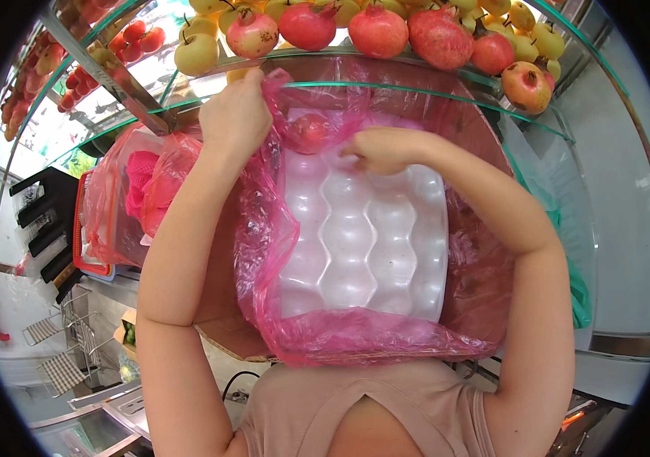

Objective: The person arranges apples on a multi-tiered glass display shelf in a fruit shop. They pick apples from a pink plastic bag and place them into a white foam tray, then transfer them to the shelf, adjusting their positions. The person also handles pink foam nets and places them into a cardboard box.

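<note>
A pink plastic bag (265,274) lines a cardboard box (216,303) in front of me. Inside lies a white molded fruit tray (348,240) with rows of hollows. My left hand (236,117) is closed on the upper left edge of the bag, close to a glass shelf. Over the far part of the tray is my right hand (385,149), its fingers bent down beside pink film; whether they grip anything is unclear. A reddish round fruit (309,132) shows through the film between my hands.
Pomegranates (378,29) and yellow-green fruits (196,54) line a glass shelf (359,85) just beyond the box. At left, a red-rimmed basket (82,228) holds pink plastic and netting, beside a black rack (51,217). Green plastic (579,291) hangs at right.
</note>
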Demonstrator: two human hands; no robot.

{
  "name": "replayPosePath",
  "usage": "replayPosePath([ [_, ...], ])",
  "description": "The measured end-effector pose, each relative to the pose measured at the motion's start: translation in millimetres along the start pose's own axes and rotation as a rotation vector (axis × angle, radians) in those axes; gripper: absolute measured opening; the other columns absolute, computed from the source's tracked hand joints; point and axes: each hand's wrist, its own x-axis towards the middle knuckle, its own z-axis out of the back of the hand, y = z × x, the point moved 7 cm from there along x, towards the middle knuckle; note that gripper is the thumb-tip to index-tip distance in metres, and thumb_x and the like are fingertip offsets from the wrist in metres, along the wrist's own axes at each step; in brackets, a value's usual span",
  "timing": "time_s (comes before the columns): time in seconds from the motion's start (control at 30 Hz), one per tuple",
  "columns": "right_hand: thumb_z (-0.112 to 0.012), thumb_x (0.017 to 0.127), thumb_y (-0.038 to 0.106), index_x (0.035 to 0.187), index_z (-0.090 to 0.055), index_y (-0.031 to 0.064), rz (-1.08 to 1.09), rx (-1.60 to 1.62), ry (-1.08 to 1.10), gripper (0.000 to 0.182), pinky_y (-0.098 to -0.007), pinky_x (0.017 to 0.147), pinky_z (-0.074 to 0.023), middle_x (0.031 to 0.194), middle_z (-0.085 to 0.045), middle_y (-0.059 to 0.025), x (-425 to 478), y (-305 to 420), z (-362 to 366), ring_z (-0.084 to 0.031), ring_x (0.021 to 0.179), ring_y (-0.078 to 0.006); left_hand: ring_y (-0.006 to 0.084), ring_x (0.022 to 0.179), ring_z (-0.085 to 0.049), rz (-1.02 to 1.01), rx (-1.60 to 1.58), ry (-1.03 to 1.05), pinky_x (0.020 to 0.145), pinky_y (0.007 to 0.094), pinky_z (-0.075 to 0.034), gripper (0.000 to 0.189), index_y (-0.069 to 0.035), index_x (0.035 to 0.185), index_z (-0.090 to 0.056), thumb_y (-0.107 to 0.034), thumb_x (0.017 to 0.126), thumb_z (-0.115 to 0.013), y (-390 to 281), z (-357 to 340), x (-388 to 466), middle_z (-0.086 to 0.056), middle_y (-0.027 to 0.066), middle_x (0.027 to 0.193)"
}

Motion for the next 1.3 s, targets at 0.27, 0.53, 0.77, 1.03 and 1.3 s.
replayPosePath([
  [0.27,-0.070,0.067,0.031,0.106,-0.059,0.0054,-0.393,0.079,-0.607,0.048,-0.0386,0.082,-0.0467,0.100,-0.062,-0.0198,88.0,-33.0,-23.3,-0.060,0.093,-0.0312,0.0375,0.084,-0.060,-0.057,-0.398,-0.238,0.072,0.0450,-0.047,0.032,-0.010,0.108,-0.054,-0.003,0.077,-0.047,-6.2,15.2,0.8,-0.063,0.0173,0.092],
  [0.53,-0.066,0.074,0.030,0.120,-0.049,-0.0002,-0.082,0.813,-0.405,0.058,-0.0337,0.079,-0.0497,0.107,-0.059,-0.0162,51.2,-49.1,0.2,-0.061,0.094,-0.0239,0.0376,0.087,-0.059,-0.011,-0.455,-0.260,0.074,0.0450,-0.046,0.035,-0.011,0.108,-0.054,0.000,0.076,-0.046,6.5,9.5,1.1,-0.062,0.0182,0.095],
  [0.77,-0.051,0.083,0.044,0.126,-0.044,0.0003,0.182,1.940,-0.050,0.062,-0.0407,0.074,-0.0560,0.117,-0.052,-0.0266,-69.1,-12.0,30.6,-0.061,0.096,-0.0339,0.0392,0.086,-0.059,0.007,-0.508,-0.157,0.073,0.0470,-0.045,0.030,-0.010,0.106,-0.054,-0.003,0.078,-0.046,-0.1,5.1,0.3,-0.062,0.0204,0.092],
  [1.03,-0.079,0.065,0.011,0.124,-0.041,0.0026,0.214,0.986,-0.865,0.070,-0.0318,0.097,-0.0415,0.119,-0.051,-0.0094,-156.2,4.9,94.5,-0.048,0.114,-0.0172,0.0369,0.085,-0.061,-0.629,-0.192,0.684,0.076,0.0458,-0.048,0.034,-0.012,0.109,-0.060,-0.025,0.078,-0.059,-73.1,-75.4,-67.1,-0.064,0.0192,0.090],
  [1.3,-0.086,0.050,0.017,0.122,-0.044,0.0059,0.184,0.012,-1.175,0.084,-0.0378,0.092,-0.0427,0.119,-0.053,-0.0100,-175.2,70.0,90.7,-0.052,0.106,-0.0295,0.0356,0.083,-0.061,-0.782,-0.074,0.805,0.075,0.0456,-0.048,0.031,-0.009,0.105,-0.060,-0.028,0.080,-0.059,-96.3,-101.9,-97.7,-0.064,0.0178,0.090],
])
